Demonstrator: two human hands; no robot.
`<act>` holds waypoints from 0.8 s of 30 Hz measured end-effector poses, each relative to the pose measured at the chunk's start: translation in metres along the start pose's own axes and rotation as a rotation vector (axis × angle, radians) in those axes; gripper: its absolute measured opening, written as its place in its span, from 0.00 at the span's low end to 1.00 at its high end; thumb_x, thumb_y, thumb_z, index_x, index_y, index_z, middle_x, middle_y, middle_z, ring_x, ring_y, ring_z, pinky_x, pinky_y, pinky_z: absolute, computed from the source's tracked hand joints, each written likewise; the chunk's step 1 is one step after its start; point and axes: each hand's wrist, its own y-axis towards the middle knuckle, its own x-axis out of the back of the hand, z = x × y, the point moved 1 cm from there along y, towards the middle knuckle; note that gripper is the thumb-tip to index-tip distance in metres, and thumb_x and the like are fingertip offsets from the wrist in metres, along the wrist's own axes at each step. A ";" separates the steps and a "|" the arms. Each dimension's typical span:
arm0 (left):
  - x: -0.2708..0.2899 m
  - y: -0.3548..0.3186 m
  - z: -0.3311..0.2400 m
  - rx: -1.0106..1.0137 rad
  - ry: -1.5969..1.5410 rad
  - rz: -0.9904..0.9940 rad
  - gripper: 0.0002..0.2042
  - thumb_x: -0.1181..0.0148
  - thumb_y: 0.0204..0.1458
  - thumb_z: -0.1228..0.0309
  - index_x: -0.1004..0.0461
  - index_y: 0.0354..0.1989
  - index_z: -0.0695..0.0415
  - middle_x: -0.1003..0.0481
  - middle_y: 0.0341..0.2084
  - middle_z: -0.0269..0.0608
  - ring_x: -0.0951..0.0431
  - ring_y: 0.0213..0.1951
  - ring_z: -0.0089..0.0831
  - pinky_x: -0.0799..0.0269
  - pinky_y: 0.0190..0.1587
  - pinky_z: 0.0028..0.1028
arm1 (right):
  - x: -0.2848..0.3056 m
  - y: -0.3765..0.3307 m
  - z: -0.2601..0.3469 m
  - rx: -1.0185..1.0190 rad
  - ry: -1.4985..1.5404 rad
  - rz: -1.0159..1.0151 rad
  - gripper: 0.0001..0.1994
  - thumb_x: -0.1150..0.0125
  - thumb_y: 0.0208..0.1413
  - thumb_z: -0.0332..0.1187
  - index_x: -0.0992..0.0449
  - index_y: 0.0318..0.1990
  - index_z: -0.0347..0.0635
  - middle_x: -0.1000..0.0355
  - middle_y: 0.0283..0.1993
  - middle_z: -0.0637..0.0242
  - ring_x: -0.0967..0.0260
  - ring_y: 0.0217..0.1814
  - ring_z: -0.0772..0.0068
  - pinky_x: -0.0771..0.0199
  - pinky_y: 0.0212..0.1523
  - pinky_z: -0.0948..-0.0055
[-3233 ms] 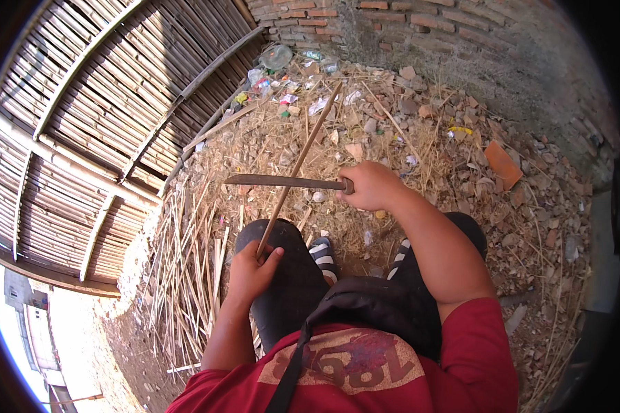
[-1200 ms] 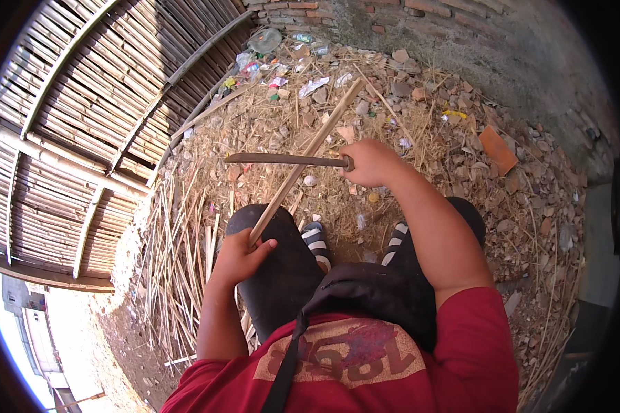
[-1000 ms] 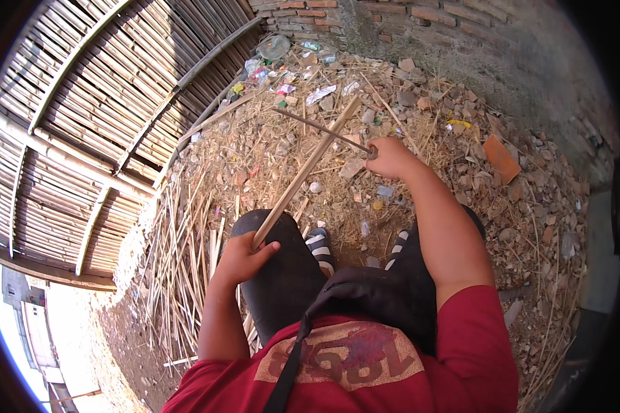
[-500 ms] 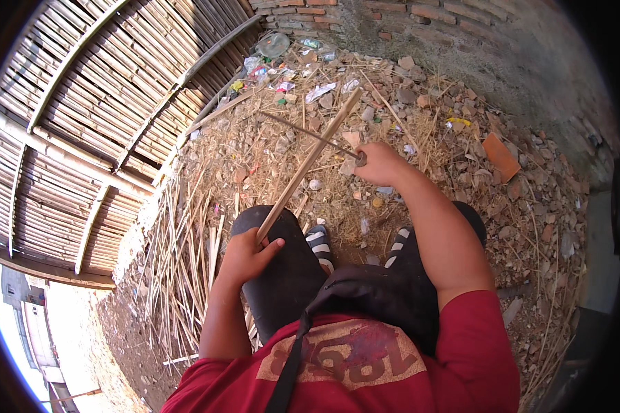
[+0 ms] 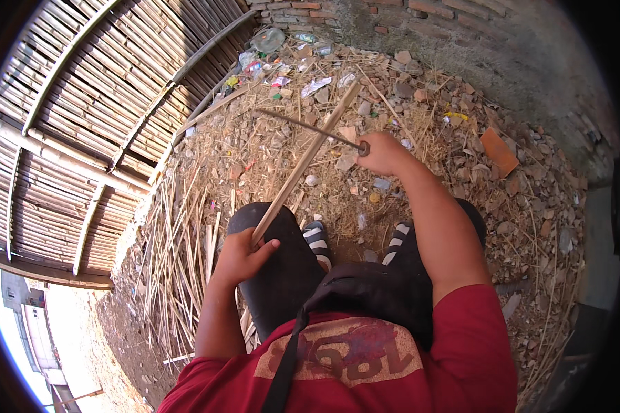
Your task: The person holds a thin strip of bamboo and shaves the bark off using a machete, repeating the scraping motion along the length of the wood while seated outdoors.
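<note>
My left hand (image 5: 244, 257) is closed round the lower end of a long, flat bamboo strip (image 5: 296, 175), above my left thigh. The strip slants up and away to the right. Closed on its handle, my right hand (image 5: 386, 154) holds a long knife (image 5: 289, 119) with a narrow dark blade, seen nearly edge-on. That blade crosses the strip near its upper part, its tip reaching out to the left. Whether blade and strip touch, I cannot tell. The knife's handle is mostly hidden in my fist.
Many thin bamboo strips (image 5: 176, 268) lie heaped on the ground to my left. Rubble and straw (image 5: 420, 117) cover the ground ahead, with an orange tile piece (image 5: 499, 153) at the right. A bamboo-slat wall (image 5: 83, 124) stands left, a brick wall (image 5: 461, 34) at the back.
My right hand and the knife have moved slightly up and to the right, with the handle end turned a little. The strip and my left hand have shifted slightly left.
</note>
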 end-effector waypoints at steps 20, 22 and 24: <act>0.005 -0.005 -0.023 0.035 0.143 -0.173 0.24 0.39 0.61 0.48 0.27 0.29 0.61 0.24 0.21 0.57 0.22 0.29 0.60 0.30 0.32 0.50 | 0.022 -0.026 0.027 0.085 0.160 -0.165 0.26 0.27 0.50 0.46 0.21 0.51 0.36 0.21 0.36 0.52 0.21 0.39 0.56 0.24 0.42 0.59; 0.005 -0.017 -0.018 0.073 0.191 -0.233 0.24 0.43 0.63 0.50 0.27 0.29 0.62 0.25 0.22 0.61 0.22 0.31 0.63 0.31 0.33 0.52 | 0.009 -0.029 0.039 0.178 0.026 -0.094 0.22 0.27 0.50 0.44 0.19 0.47 0.38 0.21 0.35 0.54 0.21 0.38 0.53 0.24 0.42 0.57; 0.007 -0.029 -0.006 0.108 0.213 -0.262 0.23 0.46 0.65 0.52 0.27 0.30 0.63 0.25 0.23 0.63 0.23 0.32 0.65 0.32 0.34 0.55 | -0.013 -0.027 0.045 0.237 0.024 -0.026 0.17 0.28 0.48 0.42 0.19 0.40 0.41 0.22 0.34 0.54 0.22 0.39 0.50 0.25 0.40 0.55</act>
